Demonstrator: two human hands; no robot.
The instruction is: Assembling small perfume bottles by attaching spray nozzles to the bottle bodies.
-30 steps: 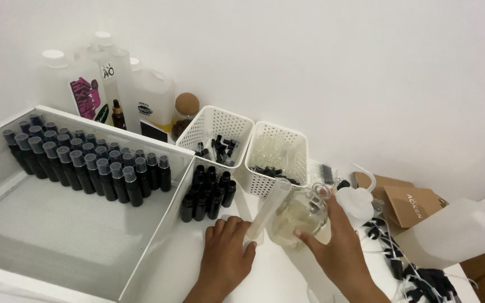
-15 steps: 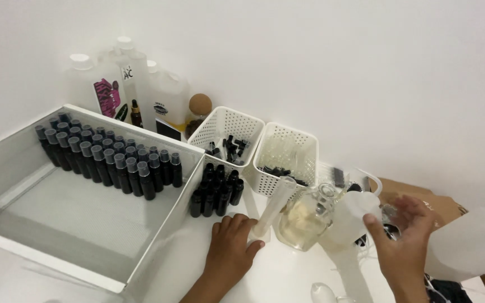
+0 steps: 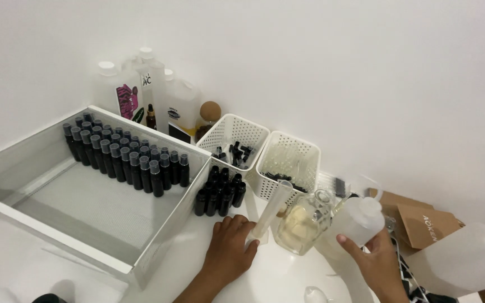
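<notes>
On the white tabletop [image 3: 287, 280], near edge: left hand [image 3: 232, 247] rests fingers-down beside a clear cylinder [image 3: 269, 216], which leans tilted; fingers curled, whether they actually pinch its base I cannot tell. Right hand [image 3: 378, 259] is wrapped around a soft white squeeze bottle [image 3: 350, 224], gripping the lower body, cap end tipped toward a glass flask [image 3: 303, 224].

Flask sits on the tabletop between the two hands, just beside the cylinder, holding pale yellow liquid. Judgement: glass, rounded, likely slick and breakable; take it by the neck or cradle the belly. Squeeze bottle looks light and will give under pressure, so a grip at mid-body would dispense. Cylinder is tall and narrow, tips easily; hold low.

Behind: two white perforated baskets [image 3: 287, 160], one with small black parts. Cluster of small dark bottles [image 3: 220, 191] stands in front of them. Left: a big shallow tray [image 3: 7, 168] with rows of capped dark bottles [image 3: 124, 154]. Large jugs [image 3: 141, 90] against the wall. Brown boxes [image 3: 422, 221] at right.
</notes>
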